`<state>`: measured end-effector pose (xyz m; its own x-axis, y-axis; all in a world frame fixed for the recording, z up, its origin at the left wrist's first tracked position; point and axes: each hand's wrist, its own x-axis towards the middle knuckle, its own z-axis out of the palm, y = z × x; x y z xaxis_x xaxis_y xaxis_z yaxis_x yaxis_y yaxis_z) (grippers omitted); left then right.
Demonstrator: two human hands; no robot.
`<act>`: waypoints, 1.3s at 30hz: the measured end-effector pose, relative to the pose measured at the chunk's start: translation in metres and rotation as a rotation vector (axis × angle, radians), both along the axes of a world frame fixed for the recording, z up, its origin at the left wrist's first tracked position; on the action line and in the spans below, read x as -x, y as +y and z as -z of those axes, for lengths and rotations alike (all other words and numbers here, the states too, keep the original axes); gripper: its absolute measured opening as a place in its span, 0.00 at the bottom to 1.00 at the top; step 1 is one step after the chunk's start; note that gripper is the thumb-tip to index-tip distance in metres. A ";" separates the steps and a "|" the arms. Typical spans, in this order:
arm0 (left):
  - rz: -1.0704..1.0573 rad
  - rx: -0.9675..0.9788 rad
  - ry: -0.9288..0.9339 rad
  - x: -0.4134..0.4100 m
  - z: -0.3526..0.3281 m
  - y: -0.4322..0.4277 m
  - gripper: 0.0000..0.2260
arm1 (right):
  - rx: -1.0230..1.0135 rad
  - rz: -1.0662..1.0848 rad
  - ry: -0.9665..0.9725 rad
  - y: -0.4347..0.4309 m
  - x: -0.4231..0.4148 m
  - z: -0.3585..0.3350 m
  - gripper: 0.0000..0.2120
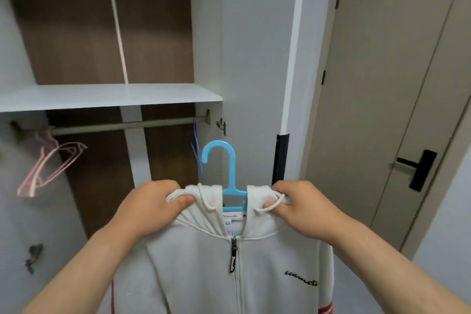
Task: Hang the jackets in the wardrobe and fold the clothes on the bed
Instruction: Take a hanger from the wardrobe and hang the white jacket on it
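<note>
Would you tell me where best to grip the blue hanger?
Take the hanger by its bare straight neck, just under the hook, coming from the right: the hook's mouth opens left and must stay free for the rail. The jacket covers the shoulders, where the left hand and right hand pinch its collar.

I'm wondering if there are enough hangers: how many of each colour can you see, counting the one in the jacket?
Blue hangers: 2, one in the white jacket, one edge-on on the rail.
Pink hangers: at least 2, too blurred to separate.
Total: at least 4.
</note>
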<state>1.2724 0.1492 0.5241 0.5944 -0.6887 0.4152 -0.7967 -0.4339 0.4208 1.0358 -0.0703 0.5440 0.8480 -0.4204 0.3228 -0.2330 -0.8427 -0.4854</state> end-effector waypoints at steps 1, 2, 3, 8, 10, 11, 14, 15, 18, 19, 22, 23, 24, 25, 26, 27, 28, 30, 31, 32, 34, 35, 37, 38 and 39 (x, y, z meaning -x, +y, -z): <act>-0.040 -0.005 0.015 -0.003 0.003 0.008 0.16 | -0.002 -0.026 0.004 0.001 -0.012 0.003 0.16; -0.076 -0.012 0.033 -0.006 0.005 0.015 0.16 | 0.000 -0.052 0.009 0.002 -0.024 0.006 0.15; -0.109 -0.022 0.050 -0.010 0.007 0.022 0.16 | 0.002 -0.077 0.015 0.003 -0.036 0.008 0.15; -0.233 -0.042 0.076 -0.049 0.012 0.043 0.16 | -0.020 -0.171 0.042 0.006 -0.104 0.014 0.12; -0.247 -0.046 0.069 -0.073 0.012 0.046 0.15 | -0.038 -0.189 0.045 0.005 -0.133 0.017 0.12; -0.248 -0.046 0.068 -0.086 0.013 0.046 0.15 | -0.039 -0.194 0.049 0.004 -0.148 0.019 0.11; -0.241 -0.049 0.084 -0.134 0.018 0.042 0.15 | -0.044 -0.210 0.048 0.001 -0.194 0.025 0.11; -0.240 -0.055 0.094 -0.151 0.020 0.039 0.15 | -0.048 -0.210 0.046 0.000 -0.209 0.027 0.12; -0.218 -0.053 0.115 -0.203 0.030 0.027 0.15 | -0.061 -0.189 0.041 -0.006 -0.254 0.033 0.13; -0.207 -0.056 0.123 -0.220 0.032 0.022 0.15 | -0.068 -0.175 0.041 -0.009 -0.268 0.035 0.14; -0.175 -0.078 0.152 -0.263 0.035 0.006 0.15 | -0.086 -0.114 0.044 -0.017 -0.304 0.041 0.16; -0.164 -0.084 0.148 -0.276 0.034 0.001 0.15 | -0.085 -0.099 0.043 -0.020 -0.315 0.042 0.16; -0.154 -0.092 0.144 -0.289 0.033 -0.005 0.16 | -0.086 -0.089 0.039 -0.023 -0.324 0.043 0.16; -0.146 -0.099 0.145 -0.301 0.031 -0.010 0.16 | -0.092 -0.081 0.034 -0.026 -0.333 0.043 0.16; -0.135 -0.105 0.151 -0.312 0.030 -0.017 0.15 | -0.097 -0.076 0.033 -0.029 -0.341 0.043 0.16; -0.121 -0.116 0.159 -0.322 0.029 -0.023 0.15 | -0.101 -0.070 0.036 -0.032 -0.348 0.044 0.16; -0.102 -0.130 0.169 -0.332 0.028 -0.030 0.14 | -0.104 -0.059 0.041 -0.036 -0.355 0.045 0.16; -0.064 -0.163 0.189 -0.351 0.027 -0.045 0.13 | -0.118 -0.027 0.051 -0.045 -0.368 0.047 0.17; -0.041 -0.174 0.198 -0.360 0.026 -0.052 0.13 | -0.133 -0.015 0.055 -0.050 -0.374 0.049 0.17; -0.017 -0.183 0.210 -0.370 0.025 -0.059 0.13 | -0.150 -0.010 0.058 -0.055 -0.381 0.051 0.17; 0.028 -0.220 0.234 -0.390 0.022 -0.073 0.14 | -0.169 -0.013 0.072 -0.065 -0.395 0.056 0.18; 0.041 -0.245 0.243 -0.399 0.021 -0.081 0.14 | -0.172 -0.012 0.079 -0.069 -0.402 0.058 0.18; 0.035 -0.302 0.241 -0.415 0.022 -0.096 0.13 | -0.184 0.012 0.065 -0.078 -0.419 0.062 0.18; 0.024 -0.327 0.235 -0.423 0.023 -0.103 0.11 | -0.193 0.035 0.047 -0.082 -0.428 0.064 0.17; 0.014 -0.340 0.228 -0.430 0.023 -0.109 0.09 | -0.195 0.059 0.031 -0.086 -0.437 0.065 0.14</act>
<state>1.7019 0.0401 0.5008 0.6346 -0.7725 0.0210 -0.7063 -0.5688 0.4213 1.4724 -0.1566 0.4787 0.8282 -0.5218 0.2046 -0.2968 -0.7180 -0.6296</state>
